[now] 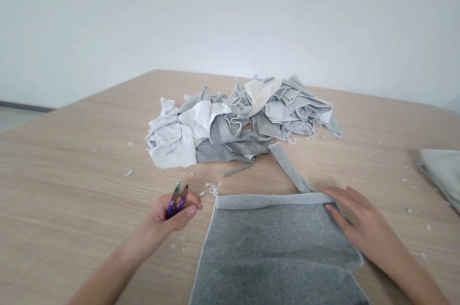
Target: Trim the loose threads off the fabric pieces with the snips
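Observation:
My left hand (161,221) is closed around small purple-handled thread snips (171,205), their two pointed blades standing up and slightly apart. A flat grey fabric piece (273,247) with a paler folded band along its far edge lies before me. At its far right corner, my right hand (359,218) pinches the banded edge between thumb and fingers. A narrow grey strip (289,168) runs from near that corner toward the heap behind. Loose white threads (213,188) lie by the piece's far left corner.
Across the table's far middle spreads a heap of crumpled grey and white cloth pieces (230,123). Folded pale cloth (443,168) sits at the right edge. Lint scraps dot the wooden tabletop (89,190). A pale wall (230,17) stands behind.

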`<control>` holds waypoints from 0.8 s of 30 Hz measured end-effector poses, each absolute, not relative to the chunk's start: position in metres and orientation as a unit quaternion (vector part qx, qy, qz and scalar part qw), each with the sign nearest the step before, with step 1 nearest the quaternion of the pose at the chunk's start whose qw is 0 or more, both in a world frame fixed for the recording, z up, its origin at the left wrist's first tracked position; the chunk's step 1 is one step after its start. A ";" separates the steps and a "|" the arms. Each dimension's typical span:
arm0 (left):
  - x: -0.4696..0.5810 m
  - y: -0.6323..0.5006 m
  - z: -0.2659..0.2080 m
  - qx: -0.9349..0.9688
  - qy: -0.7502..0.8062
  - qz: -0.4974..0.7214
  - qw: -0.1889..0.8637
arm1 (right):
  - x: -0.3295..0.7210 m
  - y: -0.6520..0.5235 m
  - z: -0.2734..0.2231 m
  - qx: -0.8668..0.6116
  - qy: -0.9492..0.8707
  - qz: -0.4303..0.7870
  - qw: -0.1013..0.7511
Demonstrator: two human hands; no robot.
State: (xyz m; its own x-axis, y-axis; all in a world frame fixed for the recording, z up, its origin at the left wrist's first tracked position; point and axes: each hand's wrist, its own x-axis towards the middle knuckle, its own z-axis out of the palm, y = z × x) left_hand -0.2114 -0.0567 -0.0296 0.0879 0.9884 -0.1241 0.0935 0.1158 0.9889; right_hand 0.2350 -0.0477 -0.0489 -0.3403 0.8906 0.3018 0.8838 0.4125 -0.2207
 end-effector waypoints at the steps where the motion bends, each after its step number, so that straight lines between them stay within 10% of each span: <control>1: -0.214 -0.056 -0.033 0.521 0.525 0.413 0.531 | 0.234 -0.046 -0.052 -0.536 -0.822 0.006 0.193; 24: -0.226 -0.051 -0.046 0.574 0.481 0.389 0.536 | 0.241 -0.114 -0.024 -0.539 -0.797 0.039 0.270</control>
State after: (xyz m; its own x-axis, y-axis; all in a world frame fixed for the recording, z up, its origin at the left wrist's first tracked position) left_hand -0.2255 -0.0509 -0.0458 0.2352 0.9695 -0.0693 0.1356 0.0379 0.9900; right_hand 0.2414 -0.1138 -0.0240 -0.2720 0.8804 0.3884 0.8380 0.4151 -0.3542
